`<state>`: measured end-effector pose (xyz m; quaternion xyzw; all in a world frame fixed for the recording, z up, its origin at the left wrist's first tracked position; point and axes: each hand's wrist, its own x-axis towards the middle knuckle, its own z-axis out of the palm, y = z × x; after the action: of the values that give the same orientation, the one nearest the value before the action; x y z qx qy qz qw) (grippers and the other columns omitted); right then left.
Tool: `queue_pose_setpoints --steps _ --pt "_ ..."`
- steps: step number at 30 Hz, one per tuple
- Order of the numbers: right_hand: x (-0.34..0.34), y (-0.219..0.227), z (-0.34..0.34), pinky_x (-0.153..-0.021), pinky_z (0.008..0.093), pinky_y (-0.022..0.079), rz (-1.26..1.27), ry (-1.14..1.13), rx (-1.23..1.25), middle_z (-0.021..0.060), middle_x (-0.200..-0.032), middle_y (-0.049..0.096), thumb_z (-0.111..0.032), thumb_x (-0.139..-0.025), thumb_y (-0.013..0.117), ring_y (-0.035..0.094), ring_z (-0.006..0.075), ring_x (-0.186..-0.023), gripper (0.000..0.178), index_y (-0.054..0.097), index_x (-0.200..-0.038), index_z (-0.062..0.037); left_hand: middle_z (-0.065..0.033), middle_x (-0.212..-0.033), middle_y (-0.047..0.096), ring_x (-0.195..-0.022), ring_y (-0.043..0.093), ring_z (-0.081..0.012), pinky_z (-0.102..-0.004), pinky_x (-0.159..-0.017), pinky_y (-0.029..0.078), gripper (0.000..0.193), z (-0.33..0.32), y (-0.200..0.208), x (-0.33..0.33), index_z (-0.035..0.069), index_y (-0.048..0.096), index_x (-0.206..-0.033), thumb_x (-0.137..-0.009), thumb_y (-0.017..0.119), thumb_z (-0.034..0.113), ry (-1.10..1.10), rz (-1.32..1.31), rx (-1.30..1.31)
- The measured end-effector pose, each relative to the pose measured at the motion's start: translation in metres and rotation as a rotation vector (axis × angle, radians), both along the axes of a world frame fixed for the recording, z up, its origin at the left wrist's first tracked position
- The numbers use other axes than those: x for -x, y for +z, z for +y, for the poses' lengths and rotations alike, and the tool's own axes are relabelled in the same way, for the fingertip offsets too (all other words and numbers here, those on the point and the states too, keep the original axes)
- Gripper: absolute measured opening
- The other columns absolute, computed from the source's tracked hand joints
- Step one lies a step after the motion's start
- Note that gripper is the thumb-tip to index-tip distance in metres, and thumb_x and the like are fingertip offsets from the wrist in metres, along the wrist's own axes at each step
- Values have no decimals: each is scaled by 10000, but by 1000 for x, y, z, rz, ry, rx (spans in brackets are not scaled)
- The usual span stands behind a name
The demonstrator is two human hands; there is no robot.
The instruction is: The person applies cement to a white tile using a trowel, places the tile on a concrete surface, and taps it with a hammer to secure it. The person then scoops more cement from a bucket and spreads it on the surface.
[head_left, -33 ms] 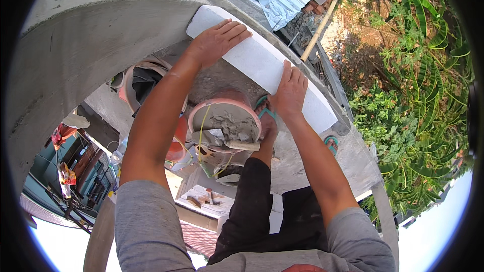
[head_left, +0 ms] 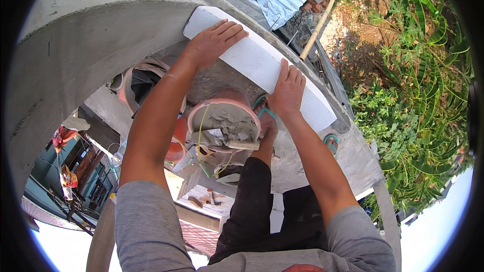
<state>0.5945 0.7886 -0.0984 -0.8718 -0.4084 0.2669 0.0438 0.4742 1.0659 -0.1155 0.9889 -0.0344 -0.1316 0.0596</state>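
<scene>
A long white lightweight concrete block (head_left: 262, 62) lies at a slant along the outer edge of the ledge, one end against the curved grey wall. My left hand (head_left: 214, 43) grips its far-left part, fingers laid over the top. My right hand (head_left: 289, 90) holds it right of the middle, fingers across the upper face and palm at the near side. The underside of the block is hidden. Between my arms stands a reddish bucket (head_left: 224, 98) of wet grey mortar (head_left: 237, 125). A trowel (head_left: 243, 145) lies in it, its pale handle resting across the near rim.
The curved concrete wall (head_left: 108, 32) rises at left. Another bucket (head_left: 132, 83) with dark material stands by my left forearm. My sandalled feet are on the concrete ledge (head_left: 297, 163). A hammer (head_left: 212, 197) lies lower down. Beyond the edge are a bamboo pole (head_left: 322, 17) and plants (head_left: 403, 106).
The view has shifted very slightly. Both hands keep the same place on the block, and nothing else has visibly moved.
</scene>
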Motion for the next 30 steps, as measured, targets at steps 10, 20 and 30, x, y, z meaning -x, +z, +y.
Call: queue_pose_setpoints --steps 10,20,30 --pt "19 53 -143 -1114 478 442 265 -397 -468 211 -1308 572 -134 -856 755 551 396 -1255 606 542 -1402 20 -67 -1592 471 -1524 418 -270 -429 -1343 286 849 -10 17 -3 134 359 -1641 -851 595 -70 72 93 1" --pt "-48 -22 -235 -1198 625 351 1127 -1917 -486 184 -1541 473 -378 -1110 481 444 375 -1429 507 481 -1513 -71 -92 -1624 439 -1532 410 -316 -510 -1284 326 902 -25 4 14 232 352 -1675 -868 608 -80 299 -58 -196" --pt "-49 -25 -255 -1191 579 363 1308 -1689 -633 113 -1544 536 -386 -1127 500 497 333 -1411 513 468 -1556 -107 -321 -1649 294 -1501 376 -473 -626 -1156 419 1318 -185 25 -24 -100 118 -1632 -788 958 465 2071 12 1339"
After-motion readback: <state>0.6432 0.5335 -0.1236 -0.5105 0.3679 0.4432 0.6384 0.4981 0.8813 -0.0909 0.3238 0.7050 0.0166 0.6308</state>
